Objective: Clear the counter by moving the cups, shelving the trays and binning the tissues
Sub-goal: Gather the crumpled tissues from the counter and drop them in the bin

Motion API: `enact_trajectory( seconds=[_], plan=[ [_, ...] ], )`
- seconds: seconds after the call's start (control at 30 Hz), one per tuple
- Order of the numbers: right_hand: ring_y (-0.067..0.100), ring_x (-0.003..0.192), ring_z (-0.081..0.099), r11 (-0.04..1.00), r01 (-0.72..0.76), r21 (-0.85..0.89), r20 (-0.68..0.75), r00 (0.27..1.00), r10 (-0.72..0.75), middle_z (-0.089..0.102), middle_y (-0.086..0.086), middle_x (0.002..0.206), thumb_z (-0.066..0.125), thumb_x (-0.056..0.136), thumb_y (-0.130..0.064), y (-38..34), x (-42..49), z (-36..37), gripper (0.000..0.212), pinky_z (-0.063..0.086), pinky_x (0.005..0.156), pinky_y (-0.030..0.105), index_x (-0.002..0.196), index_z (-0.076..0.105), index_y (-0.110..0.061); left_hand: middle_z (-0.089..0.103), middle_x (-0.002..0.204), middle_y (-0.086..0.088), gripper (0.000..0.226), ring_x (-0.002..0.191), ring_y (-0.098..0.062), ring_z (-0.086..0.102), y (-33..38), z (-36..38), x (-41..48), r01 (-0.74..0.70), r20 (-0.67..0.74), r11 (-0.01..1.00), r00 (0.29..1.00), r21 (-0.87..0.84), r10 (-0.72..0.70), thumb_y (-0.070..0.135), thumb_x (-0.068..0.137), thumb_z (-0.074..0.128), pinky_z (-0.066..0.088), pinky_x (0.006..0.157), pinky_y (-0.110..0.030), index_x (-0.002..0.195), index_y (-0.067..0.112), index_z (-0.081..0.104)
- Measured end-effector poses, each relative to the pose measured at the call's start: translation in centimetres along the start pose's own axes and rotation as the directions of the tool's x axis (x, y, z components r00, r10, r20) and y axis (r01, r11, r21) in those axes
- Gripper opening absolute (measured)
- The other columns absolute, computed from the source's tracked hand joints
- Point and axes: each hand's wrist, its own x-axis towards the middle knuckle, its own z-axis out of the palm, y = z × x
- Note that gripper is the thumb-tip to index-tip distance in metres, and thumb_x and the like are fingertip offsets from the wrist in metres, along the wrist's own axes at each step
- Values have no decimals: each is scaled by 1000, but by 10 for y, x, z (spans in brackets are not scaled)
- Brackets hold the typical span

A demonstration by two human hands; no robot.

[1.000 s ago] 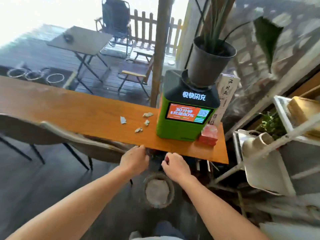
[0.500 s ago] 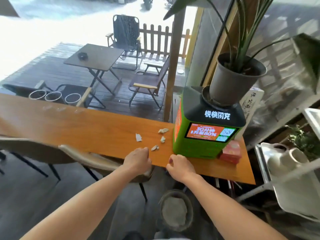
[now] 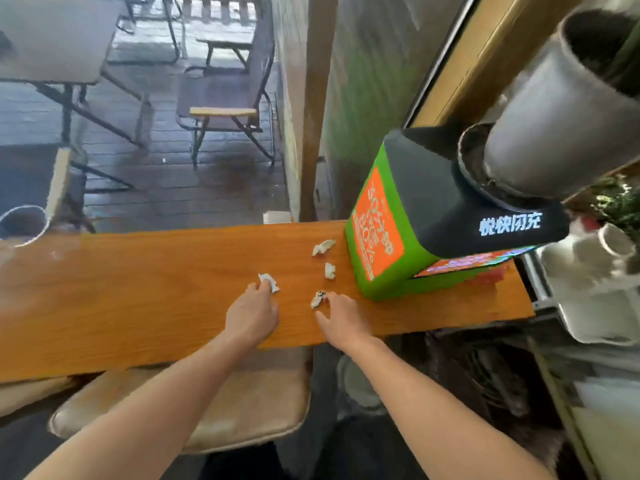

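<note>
Several crumpled tissue scraps lie on the orange wooden counter (image 3: 138,289), left of a green box. My left hand (image 3: 252,315) reaches over the counter and its fingertips are closed on the leftmost tissue scrap (image 3: 269,282). My right hand (image 3: 343,320) lies beside it, index finger and thumb apart around the nearest tissue scrap (image 3: 317,299), just touching it. Two more tissue scraps (image 3: 323,246) (image 3: 329,270) sit farther back, untouched. A clear cup (image 3: 20,223) stands at the counter's far left end.
A green and black charging box (image 3: 381,237) with a grey plant pot (image 3: 554,116) on top fills the counter's right end. A tan chair (image 3: 242,403) is tucked under the counter. A round bin (image 3: 353,375) stands on the floor below. A white rack (image 3: 588,306) is on the right.
Both hands moved from the counter's near edge forward onto the counter to the tissue scraps. The view came closer and tilted down.
</note>
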Motion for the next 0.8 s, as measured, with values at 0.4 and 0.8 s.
enact_trajectory(
  seconds=[0.4, 0.8],
  plan=[
    [25, 104, 57, 940, -283, 189, -187, 930, 318, 48, 7, 125, 60, 96, -29, -24, 66, 58, 32, 54, 85, 38, 125, 50, -20, 43, 116, -12, 28, 96, -31, 54, -18, 22, 76, -140, 61, 990, 988, 0, 140, 30, 95, 56, 50, 73, -40, 118, 17, 47],
    [20, 109, 57, 881, -303, 363, -162, 911, 380, 60, 6, 120, 58, 95, -8, -14, 60, 49, 22, 53, 91, 33, 116, 63, -14, 52, 97, 0, 17, 90, -18, 50, -1, 8, 105, -324, 276, 943, 903, -71, 331, 2, 90, 53, 40, 77, -27, 93, 18, 59]
  ],
)
